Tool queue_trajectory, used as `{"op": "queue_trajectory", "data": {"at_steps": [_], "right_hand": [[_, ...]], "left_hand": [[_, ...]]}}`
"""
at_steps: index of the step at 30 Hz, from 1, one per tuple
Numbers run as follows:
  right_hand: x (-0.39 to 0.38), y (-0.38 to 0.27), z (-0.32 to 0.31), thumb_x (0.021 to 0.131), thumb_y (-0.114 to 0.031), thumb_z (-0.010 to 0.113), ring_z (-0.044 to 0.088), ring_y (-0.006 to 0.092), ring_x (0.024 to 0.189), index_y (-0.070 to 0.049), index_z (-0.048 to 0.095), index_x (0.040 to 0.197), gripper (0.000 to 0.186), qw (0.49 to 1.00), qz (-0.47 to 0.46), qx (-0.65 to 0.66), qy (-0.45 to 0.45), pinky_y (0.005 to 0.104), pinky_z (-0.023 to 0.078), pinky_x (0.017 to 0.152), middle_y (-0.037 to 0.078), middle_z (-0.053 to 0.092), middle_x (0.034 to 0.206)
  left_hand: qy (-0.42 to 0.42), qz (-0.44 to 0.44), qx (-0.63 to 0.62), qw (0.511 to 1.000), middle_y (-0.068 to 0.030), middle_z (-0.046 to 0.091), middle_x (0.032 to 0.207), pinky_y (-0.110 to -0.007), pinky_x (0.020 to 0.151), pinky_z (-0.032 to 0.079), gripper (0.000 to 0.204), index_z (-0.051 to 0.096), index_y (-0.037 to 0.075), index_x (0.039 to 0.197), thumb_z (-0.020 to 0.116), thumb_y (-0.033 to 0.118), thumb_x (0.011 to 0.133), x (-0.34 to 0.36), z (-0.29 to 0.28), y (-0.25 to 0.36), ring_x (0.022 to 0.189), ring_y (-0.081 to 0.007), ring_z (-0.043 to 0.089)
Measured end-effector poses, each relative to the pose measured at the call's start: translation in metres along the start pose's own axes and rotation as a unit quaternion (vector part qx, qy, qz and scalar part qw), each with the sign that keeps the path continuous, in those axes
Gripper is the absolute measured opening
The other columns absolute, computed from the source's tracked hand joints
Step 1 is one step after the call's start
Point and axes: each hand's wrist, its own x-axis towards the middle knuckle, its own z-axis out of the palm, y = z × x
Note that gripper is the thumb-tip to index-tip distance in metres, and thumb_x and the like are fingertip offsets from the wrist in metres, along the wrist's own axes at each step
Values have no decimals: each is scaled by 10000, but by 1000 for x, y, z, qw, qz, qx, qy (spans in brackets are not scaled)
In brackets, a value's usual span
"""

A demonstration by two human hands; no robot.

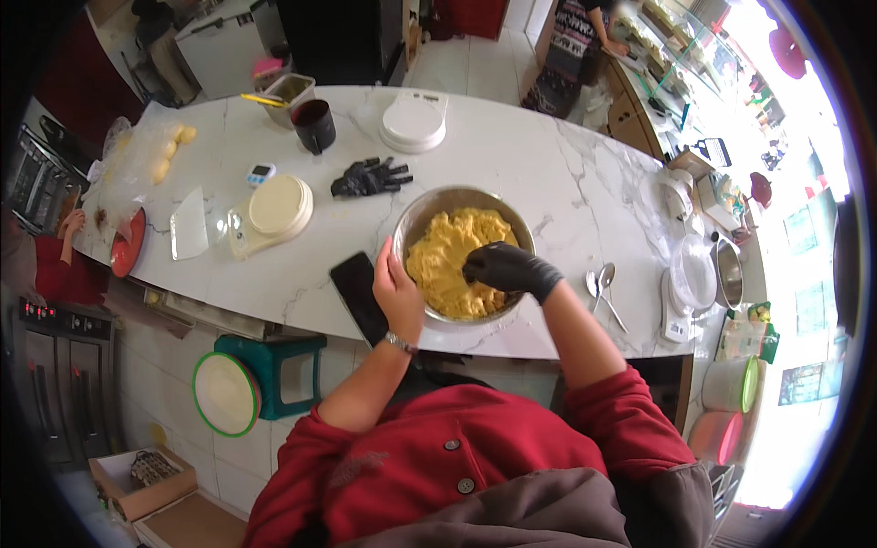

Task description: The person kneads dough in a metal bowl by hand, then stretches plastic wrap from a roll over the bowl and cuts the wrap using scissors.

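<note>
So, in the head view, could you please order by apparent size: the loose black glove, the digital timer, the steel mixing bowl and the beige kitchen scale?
Largest to smallest, as they look:
1. Steel mixing bowl
2. Beige kitchen scale
3. Loose black glove
4. Digital timer

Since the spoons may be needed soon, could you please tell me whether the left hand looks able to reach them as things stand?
Probably not easily: the bowl and the right forearm lie between the left hand and the spoons, and that hand rests against the bowl's side.
</note>
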Motion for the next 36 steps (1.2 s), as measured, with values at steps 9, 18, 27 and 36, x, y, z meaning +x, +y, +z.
{"op": "queue_trajectory", "data": {"at_steps": [9, 18, 27, 36], "right_hand": [[32, 42, -3, 754, -181, 495, 589, 365, 730, 3, 603, 677, 226, 938, 273, -47, 208, 410, 470, 657, 197, 603, 700], [87, 88, 20, 764, -186, 484, 605, 332, 755, -51, 631, 733, 202, 993, 72, 7, 93, 401, 487, 672, 177, 622, 779], [5, -56, 31, 811, -107, 495, 457, 332, 1102, 7, 474, 1162, 370, 969, 55, -125, 207, 431, 319, 968, 190, 511, 1152], [29, -25, -41, 766, -133, 522, 609, 244, 730, -37, 555, 1020, 273, 977, -46, -198, -59, 312, 495, 656, 104, 612, 870]], "left_hand": [[-197, -23, 21, 980, -162, 640, 901, -290, 715, 475, 228, 596, -5, 1027, 534, 131, 854, 62, 5, -12, 800, -209, 621], [-108, -31, 39, 993, -137, 646, 879, -263, 690, 460, 219, 596, -8, 1036, 513, 104, 867, 40, 17, 4, 750, -146, 597], [-51, -30, 43, 997, -150, 647, 841, -262, 664, 467, 215, 593, -15, 1025, 520, 101, 859, 36, 11, -6, 708, -161, 613], [-117, -119, -83, 982, -151, 645, 858, -279, 686, 468, 322, 592, -54, 973, 509, 242, 879, 43, 8, -36, 772, -211, 622]]}}
